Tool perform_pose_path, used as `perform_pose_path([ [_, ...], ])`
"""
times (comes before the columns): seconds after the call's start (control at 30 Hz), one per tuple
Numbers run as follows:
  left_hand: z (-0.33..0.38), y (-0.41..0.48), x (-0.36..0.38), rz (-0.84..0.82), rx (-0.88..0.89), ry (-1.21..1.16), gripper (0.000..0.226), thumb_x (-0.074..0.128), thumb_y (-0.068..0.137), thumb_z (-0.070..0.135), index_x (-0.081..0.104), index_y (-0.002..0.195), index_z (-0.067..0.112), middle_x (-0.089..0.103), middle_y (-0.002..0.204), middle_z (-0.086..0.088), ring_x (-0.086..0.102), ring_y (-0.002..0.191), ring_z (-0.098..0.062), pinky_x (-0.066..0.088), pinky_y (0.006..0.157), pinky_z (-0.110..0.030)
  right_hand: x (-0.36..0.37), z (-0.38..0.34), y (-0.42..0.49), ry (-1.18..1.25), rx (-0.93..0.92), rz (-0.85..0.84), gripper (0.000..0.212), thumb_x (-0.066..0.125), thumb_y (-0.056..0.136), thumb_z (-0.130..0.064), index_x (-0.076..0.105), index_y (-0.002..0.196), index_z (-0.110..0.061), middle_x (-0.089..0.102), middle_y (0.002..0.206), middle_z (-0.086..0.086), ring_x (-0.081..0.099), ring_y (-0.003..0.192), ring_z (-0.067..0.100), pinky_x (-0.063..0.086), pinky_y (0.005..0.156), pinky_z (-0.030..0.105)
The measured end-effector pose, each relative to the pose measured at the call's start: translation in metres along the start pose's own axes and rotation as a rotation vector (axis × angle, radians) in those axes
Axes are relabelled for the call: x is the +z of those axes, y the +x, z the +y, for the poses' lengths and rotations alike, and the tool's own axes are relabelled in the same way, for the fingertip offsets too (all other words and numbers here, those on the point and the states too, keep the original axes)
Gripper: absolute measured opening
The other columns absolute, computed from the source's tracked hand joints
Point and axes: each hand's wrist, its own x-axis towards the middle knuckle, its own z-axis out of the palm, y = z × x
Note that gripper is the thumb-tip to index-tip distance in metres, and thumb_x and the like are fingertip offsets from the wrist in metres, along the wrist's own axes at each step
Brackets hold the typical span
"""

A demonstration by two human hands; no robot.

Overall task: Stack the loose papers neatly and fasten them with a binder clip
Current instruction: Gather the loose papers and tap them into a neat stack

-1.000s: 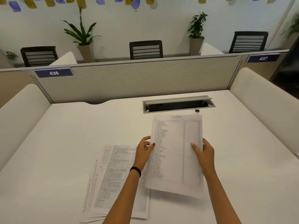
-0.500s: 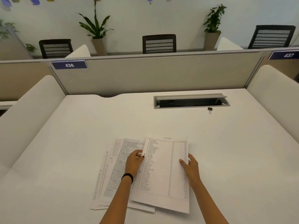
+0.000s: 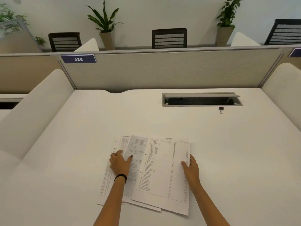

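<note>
Papers (image 3: 136, 144) lie fanned, unsquared, under both hands' fingers. Top sheet (image 3: 164, 168): right hand (image 3: 191, 168) pinches its edge, thumb above. Left hand (image 3: 120, 163): fingers spread flat on the papers. Binder clip (image 3: 221, 108) well beyond fingertips, untouched. Judged early: squaring, clipping remain.

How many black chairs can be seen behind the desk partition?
3. The left chair, the middle chair and the right chair, which the picture edge cuts off. The partition may hide more.

we could not read print on the top sheet (image 3: 164, 168); it hid much of the lower papers (image 3: 136, 144); the edge cut off one blue label (image 3: 295, 53).
</note>
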Motion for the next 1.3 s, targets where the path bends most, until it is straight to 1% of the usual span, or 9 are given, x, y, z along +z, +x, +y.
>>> perform_pose_path([
  [0.27,0.021,-0.013,0.011,-0.087,0.07,-0.134,0.045,0.059,0.088,0.022,0.046,0.125,0.002,0.042,0.123,-0.02,0.047,0.109,-0.034,0.047,0.087,-0.041,0.028,0.0,-0.006,0.036,0.039,-0.092,0.052,0.052,0.089,-0.006,0.036,0.137,-0.015,0.051,0.134,0.008,0.053,0.116,0.026,0.047,0.098,0.042],
  [0.33,0.026,-0.018,0.015,-0.127,0.081,-0.203,0.044,0.057,0.089,0.021,0.044,0.126,0.001,0.041,0.125,-0.02,0.049,0.109,-0.033,0.048,0.09,-0.039,0.032,-0.001,-0.006,0.04,0.041,-0.101,0.053,0.053,0.088,-0.005,0.036,0.137,-0.014,0.052,0.133,0.008,0.054,0.115,0.026,0.048,0.096,0.041],
  [0.5,0.038,-0.031,0.024,-0.233,0.112,-0.318,0.053,0.054,0.092,0.017,0.033,0.138,0.004,0.037,0.139,-0.015,0.041,0.127,-0.028,0.035,0.105,-0.033,0.031,-0.001,-0.002,0.027,0.032,-0.073,0.056,0.056,0.084,0.001,0.039,0.135,-0.013,0.055,0.129,0.012,0.056,0.111,0.027,0.05,0.093,0.041],
  [0.6,0.034,-0.03,0.027,-0.237,0.124,-0.343,0.047,0.053,0.091,0.013,0.038,0.135,0.006,0.042,0.138,-0.013,0.043,0.126,-0.027,0.037,0.106,-0.035,0.022,-0.002,0.003,0.047,0.035,-0.044,0.056,0.056,0.084,0.002,0.04,0.135,-0.012,0.056,0.126,0.014,0.058,0.108,0.028,0.051,0.089,0.04],
  [0.7,0.028,-0.025,0.025,-0.112,0.128,-0.235,0.043,0.057,0.088,0.012,0.046,0.129,0.008,0.046,0.127,-0.013,0.043,0.12,-0.029,0.041,0.096,-0.036,0.011,-0.005,0.009,0.065,0.032,-0.018,0.055,0.056,0.084,0.001,0.04,0.135,-0.013,0.057,0.126,0.014,0.058,0.107,0.029,0.051,0.089,0.042],
  [0.8,0.022,-0.018,0.021,0.007,0.083,-0.042,0.051,0.064,0.083,0.02,0.046,0.129,0.007,0.042,0.131,-0.015,0.039,0.119,-0.031,0.039,0.094,-0.041,0.004,-0.004,0.014,0.072,0.051,0.006,0.053,0.056,0.085,0.001,0.04,0.134,-0.012,0.056,0.127,0.014,0.057,0.108,0.03,0.05,0.091,0.044],
  [0.9,0.018,-0.011,0.017,0.003,0.033,0.062,0.061,0.07,0.078,0.033,0.045,0.127,0.006,0.041,0.131,-0.017,0.039,0.119,-0.032,0.04,0.092,-0.043,0.003,-0.001,0.015,0.065,0.065,0.003,0.053,0.057,0.085,-0.001,0.04,0.133,-0.014,0.055,0.128,0.015,0.057,0.109,0.03,0.049,0.093,0.049],
  [1.1,0.015,0.003,0.013,-0.026,0.001,0.006,0.082,0.08,0.065,0.038,0.041,0.129,0.005,0.04,0.13,-0.017,0.038,0.119,-0.033,0.042,0.092,-0.045,0.016,0.001,0.009,0.065,0.065,-0.019,0.054,0.056,0.085,0.0,0.038,0.134,-0.015,0.055,0.129,0.013,0.057,0.11,0.03,0.05,0.092,0.048],
  [1.3,0.017,0.012,0.009,-0.043,0.004,0.006,0.056,0.074,0.074,0.036,0.051,0.115,0.005,0.045,0.122,-0.017,0.042,0.113,-0.033,0.044,0.087,-0.042,0.025,0.0,0.006,0.029,0.051,-0.057,0.055,0.054,0.086,0.002,0.037,0.136,-0.014,0.053,0.132,0.012,0.055,0.114,0.03,0.049,0.095,0.047],
])
